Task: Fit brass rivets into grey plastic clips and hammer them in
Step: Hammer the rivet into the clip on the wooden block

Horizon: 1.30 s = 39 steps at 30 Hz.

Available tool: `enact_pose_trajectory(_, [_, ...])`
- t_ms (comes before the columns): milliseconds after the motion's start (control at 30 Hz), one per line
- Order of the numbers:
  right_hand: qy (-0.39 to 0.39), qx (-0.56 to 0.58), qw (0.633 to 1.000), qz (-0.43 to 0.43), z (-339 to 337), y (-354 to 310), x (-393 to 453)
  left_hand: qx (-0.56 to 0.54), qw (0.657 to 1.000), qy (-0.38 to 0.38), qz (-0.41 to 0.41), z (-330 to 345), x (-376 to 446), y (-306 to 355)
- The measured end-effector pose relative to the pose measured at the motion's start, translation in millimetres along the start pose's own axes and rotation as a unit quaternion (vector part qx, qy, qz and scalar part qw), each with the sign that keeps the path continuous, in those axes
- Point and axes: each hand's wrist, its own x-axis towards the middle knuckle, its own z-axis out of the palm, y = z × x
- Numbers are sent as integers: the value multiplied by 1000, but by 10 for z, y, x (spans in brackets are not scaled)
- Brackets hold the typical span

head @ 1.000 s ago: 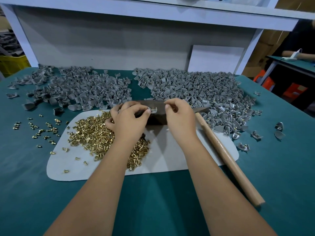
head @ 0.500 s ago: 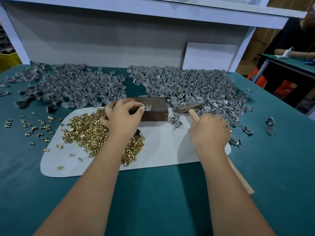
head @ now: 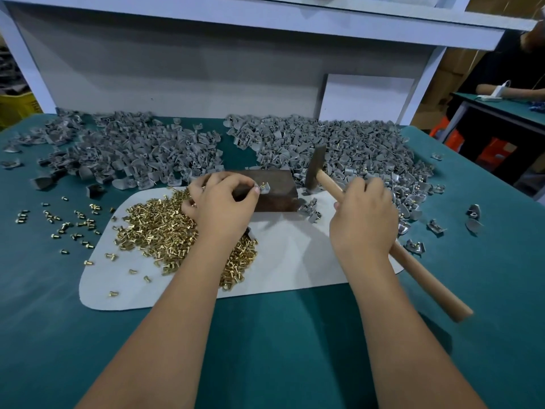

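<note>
Head view: left hand (head: 224, 208) pinches a clip (head: 264, 188) with its rivet upright on the block (head: 274, 193). Right hand (head: 364, 219) grips the hammer (head: 330, 184), raised beside the block. Rivet pile (head: 165, 231) lies under the left wrist, clip heaps (head: 324, 143) behind.

On the desk (head: 295, 349) lies a mat (head: 295, 261); rivets (head: 165, 234) heaped on its left, block (head: 274, 190) at its back edge, a clip (head: 264, 188) on top. Clip piles (head: 324, 143) spread behind, hammer (head: 315, 166) right of the block.
</note>
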Motion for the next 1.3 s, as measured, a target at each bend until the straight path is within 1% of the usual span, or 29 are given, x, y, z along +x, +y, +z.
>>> enact_pose_trajectory(100, [76,16,996,-53,-87,-89,-36,16,1000,18,16,29,7,-13])
enact_pose_trajectory(167, [89,45,992,-80,-170,-178,-63,17,1000,19,15,43,16,-29])
enact_pose_trajectory(267, [53,82,991,-96,-283,-307,-74,-9,1000,11,-2,53,18,-46])
enact_pose_trajectory(367, [27,91,989,-117,-407,-363,-43,-21,1000,22,2,55,6,-44])
enact_pose_trajectory(433, [31,83,987,-132,-468,-379,-12,-11,999,31,8,56,0,-41])
enact_pose_trajectory(567, [74,79,986,-127,-541,-417,24,14,998,55,8,62,-7,-23])
enact_pose_trajectory(633, [76,66,987,-129,-541,-419,-10,10,998,56,11,63,-10,-21])
enact_pose_trajectory(733, [15,54,984,-171,-463,-401,-70,14,998,50,20,53,-2,-42])
enact_pose_trajectory(767, [5,57,983,-174,-458,-402,-74,17,998,50,22,53,3,-46])
enact_pose_trajectory(800, [11,63,984,-168,-467,-407,-60,18,998,54,21,55,5,-48])
enact_pose_trajectory(900, [69,84,986,-128,-522,-436,-20,11,998,61,18,67,6,-39])
enact_pose_trajectory(933, [72,89,986,-124,-532,-433,-21,12,998,61,18,71,8,-42])
enact_pose_trajectory(967, [56,89,986,-131,-531,-428,-23,14,998,61,18,72,12,-49])
enact_pose_trajectory(1033, [-14,73,985,-155,-526,-422,-25,16,998,52,19,72,25,-63])
enact_pose_trajectory(1067, [-34,69,984,-161,-540,-418,-5,7,999,46,22,75,29,-70])
enact_pose_trajectory(1100, [-32,71,984,-161,-569,-420,26,-6,999,45,24,81,29,-78])
enact_pose_trajectory(1233, [49,103,984,-139,-679,-442,111,-13,998,55,14,111,26,-95])
enact_pose_trajectory(1267, [46,92,984,-145,-676,-450,93,-12,998,57,13,117,26,-95])
enact_pose_trajectory(1300, [21,79,984,-156,-658,-460,61,-15,998,59,13,116,30,-95])
